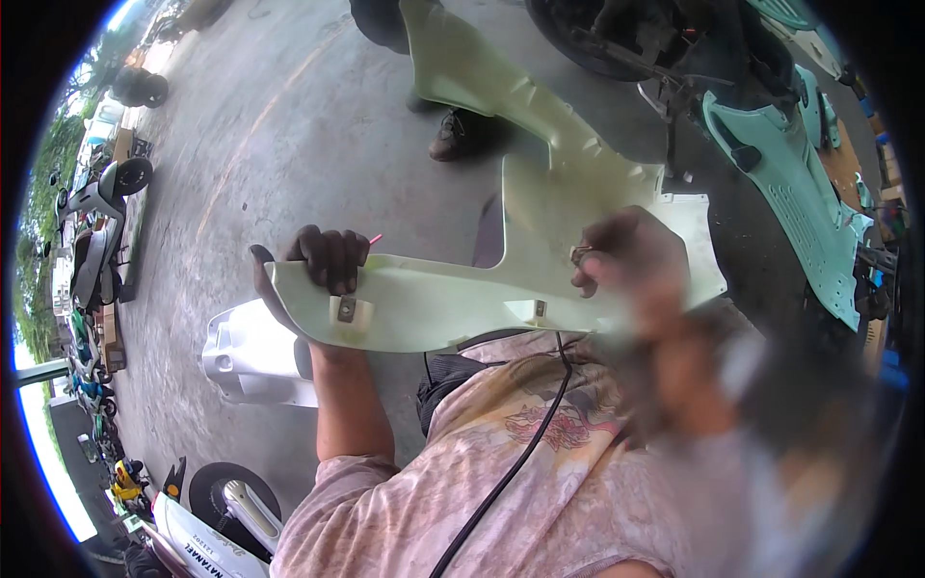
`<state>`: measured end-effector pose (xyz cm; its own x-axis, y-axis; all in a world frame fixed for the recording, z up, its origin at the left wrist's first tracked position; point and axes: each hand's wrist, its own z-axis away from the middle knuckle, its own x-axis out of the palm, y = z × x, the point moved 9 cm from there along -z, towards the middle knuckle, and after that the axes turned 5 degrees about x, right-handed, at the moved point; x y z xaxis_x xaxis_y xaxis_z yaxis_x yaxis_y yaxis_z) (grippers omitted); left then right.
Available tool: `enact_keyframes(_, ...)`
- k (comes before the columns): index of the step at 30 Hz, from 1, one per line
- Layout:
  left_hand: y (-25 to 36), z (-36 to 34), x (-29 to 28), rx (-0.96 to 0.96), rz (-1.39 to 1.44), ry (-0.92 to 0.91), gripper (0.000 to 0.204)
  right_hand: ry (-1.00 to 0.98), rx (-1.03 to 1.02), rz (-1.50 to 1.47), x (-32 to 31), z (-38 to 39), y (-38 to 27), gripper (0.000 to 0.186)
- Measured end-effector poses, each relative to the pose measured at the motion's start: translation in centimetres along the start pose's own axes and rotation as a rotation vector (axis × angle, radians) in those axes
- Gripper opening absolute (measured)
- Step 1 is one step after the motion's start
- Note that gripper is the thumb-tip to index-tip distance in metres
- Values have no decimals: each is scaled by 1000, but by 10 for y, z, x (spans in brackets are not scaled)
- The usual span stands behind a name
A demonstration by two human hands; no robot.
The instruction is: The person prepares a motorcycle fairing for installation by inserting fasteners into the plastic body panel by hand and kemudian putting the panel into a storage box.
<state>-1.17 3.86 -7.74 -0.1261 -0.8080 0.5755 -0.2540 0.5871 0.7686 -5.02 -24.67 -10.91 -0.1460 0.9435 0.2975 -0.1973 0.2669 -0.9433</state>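
A large pale green scooter body panel [414, 303] is held up in front of my body, its inner side with small metal-clipped mounts facing me. My left hand [328, 258] is closed over the panel's left end, fingers on the near face and thumb along the edge. Over the panel's right part, my right hand [641, 255] has its fingers drawn together in a pinch, close to the surface. Something small and brownish shows at its fingertips, too small to name. A smear blurs the right wrist and forearm.
A silver-white panel [255, 352] lies on the concrete floor [289, 125] at left. Turquoise scooter panels [790, 193] are on the right, beside a partly stripped motorcycle [626, 43]. A shoe [455, 135] shows beyond the panel. Scooters [96, 231] line the far left; a white motorbike [202, 535] stands lower left.
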Motion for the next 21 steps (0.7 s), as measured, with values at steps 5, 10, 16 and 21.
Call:
enact_keyframes(5,-5,3,7,-8,-2,31,59,-358,54,45,99,-15,-9,19)
enact_keyframes(10,-6,6,13,-42,48,58,60,-440,-3,74,144,-35,-23,22)
enact_keyframes(16,-7,9,9,-61,27,105,60,-505,25,26,148,-43,-15,25)
enact_keyframes(21,-3,9,-2,14,37,32,59,-497,-313,338,157,-30,-27,19)
